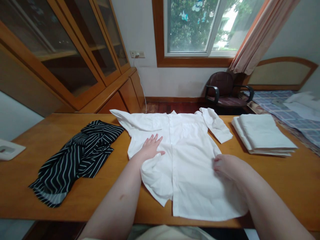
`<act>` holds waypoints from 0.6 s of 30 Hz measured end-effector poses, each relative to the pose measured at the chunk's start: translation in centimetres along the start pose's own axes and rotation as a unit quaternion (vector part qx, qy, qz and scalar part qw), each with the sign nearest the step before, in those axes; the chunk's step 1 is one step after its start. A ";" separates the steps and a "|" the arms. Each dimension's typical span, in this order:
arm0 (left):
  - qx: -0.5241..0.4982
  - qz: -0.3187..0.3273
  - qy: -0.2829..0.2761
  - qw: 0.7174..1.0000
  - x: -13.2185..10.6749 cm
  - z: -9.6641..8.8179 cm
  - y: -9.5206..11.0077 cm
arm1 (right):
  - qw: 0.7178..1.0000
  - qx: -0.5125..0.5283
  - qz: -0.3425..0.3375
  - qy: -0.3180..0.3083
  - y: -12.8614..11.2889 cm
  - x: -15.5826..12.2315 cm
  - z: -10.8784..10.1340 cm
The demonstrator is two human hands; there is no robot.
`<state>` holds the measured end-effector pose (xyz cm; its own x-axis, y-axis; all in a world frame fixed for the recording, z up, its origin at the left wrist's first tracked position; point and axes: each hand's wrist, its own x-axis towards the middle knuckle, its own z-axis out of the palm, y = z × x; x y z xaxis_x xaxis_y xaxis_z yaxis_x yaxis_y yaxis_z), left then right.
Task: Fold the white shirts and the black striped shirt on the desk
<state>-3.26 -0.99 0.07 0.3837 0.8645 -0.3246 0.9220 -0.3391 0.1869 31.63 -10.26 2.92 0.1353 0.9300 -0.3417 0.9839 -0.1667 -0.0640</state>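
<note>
Spreads left hand (151, 146) flat on white shirt (191, 160), laid lengthwise straight ahead; curls right hand (228, 166) at its right edge, nearer the hem (207, 217); cannot tell whether pinching.

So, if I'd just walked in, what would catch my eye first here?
Most likely the white shirt spread across the middle of the wooden table, with the person's left grip open on top of it and the right grip at its right edge. After that, probably the black-and-white striped garment lying rumpled to the left, and the folded white cloth to the right.
</note>
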 end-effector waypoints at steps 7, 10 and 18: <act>-0.011 0.006 0.002 1.000 -0.4 -0.3 -0.3 | 0.984 0.081 -0.067 0.144 -2.0 3.3 -2.0; -0.022 -0.008 -0.002 1.000 -0.7 -0.2 -0.4 | 0.973 0.125 -0.107 0.163 -3.4 5.9 -0.4; -0.034 -0.040 -0.022 0.998 -1.1 0.1 -1.2 | 0.980 0.022 -0.025 0.195 -3.3 8.3 4.0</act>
<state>-4.82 -1.55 0.13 0.3129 0.8697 -0.3817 0.9446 -0.2433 0.2202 29.06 -3.28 -3.51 0.1301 0.9904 0.0467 0.9856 -0.1241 -0.1148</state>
